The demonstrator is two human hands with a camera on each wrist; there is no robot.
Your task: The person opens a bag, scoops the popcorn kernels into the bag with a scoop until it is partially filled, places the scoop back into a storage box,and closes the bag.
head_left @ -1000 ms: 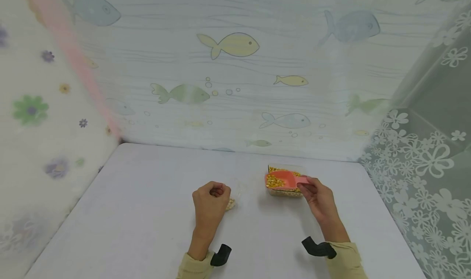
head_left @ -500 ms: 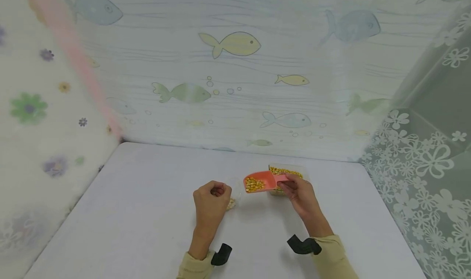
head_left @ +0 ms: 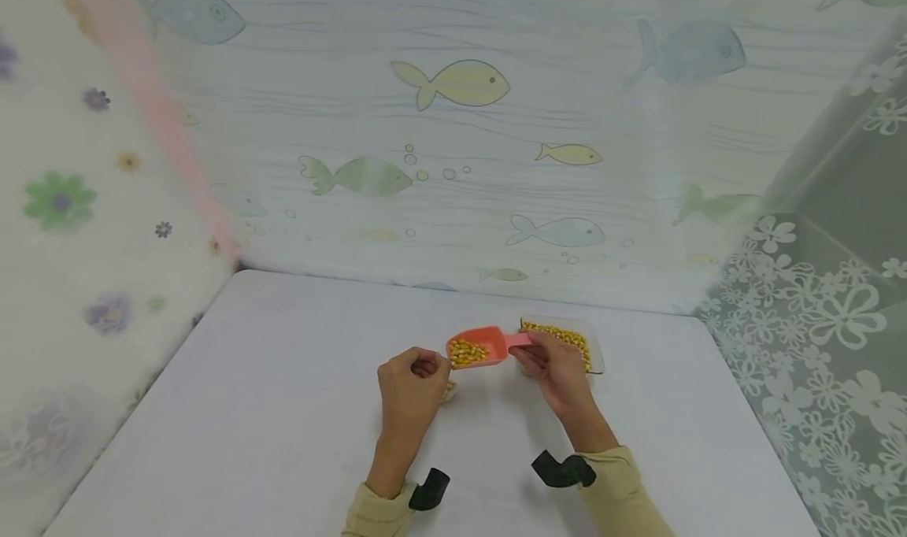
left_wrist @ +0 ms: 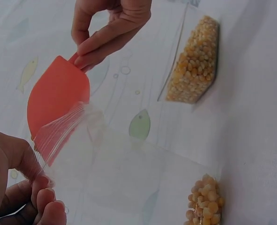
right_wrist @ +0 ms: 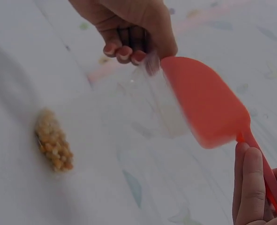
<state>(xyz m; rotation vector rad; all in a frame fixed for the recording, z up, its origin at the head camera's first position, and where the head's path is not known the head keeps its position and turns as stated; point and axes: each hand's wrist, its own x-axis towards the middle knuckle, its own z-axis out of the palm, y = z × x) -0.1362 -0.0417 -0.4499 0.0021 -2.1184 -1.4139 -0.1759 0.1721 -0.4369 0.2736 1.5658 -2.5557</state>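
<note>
My right hand [head_left: 556, 368] pinches the handle of a coral-red scoop [head_left: 494, 343] that carries yellow corn kernels [head_left: 468, 353]. The scoop's front lip is at the mouth of a clear zip bag [left_wrist: 115, 173], overlapping its edge in the left wrist view. My left hand [head_left: 413, 389] pinches that bag by its top edge and holds it upright. Corn kernels [left_wrist: 205, 201] fill the bag's bottom corner, also seen in the right wrist view. Behind my right hand stands a clear rectangular container [left_wrist: 187, 65] of corn, partly hidden by the hand in the head view.
A white-covered table [head_left: 298, 348] lies under both hands. Behind it hangs a pale curtain [head_left: 340, 112] printed with fish, with a flowered sheet [head_left: 106, 269] at the left and a lacy flowered one [head_left: 843, 340] at the right.
My right hand has carried the loaded scoop leftward from over the corn container to the bag's mouth beside my left hand. The left hand has stayed nearly in place.
</note>
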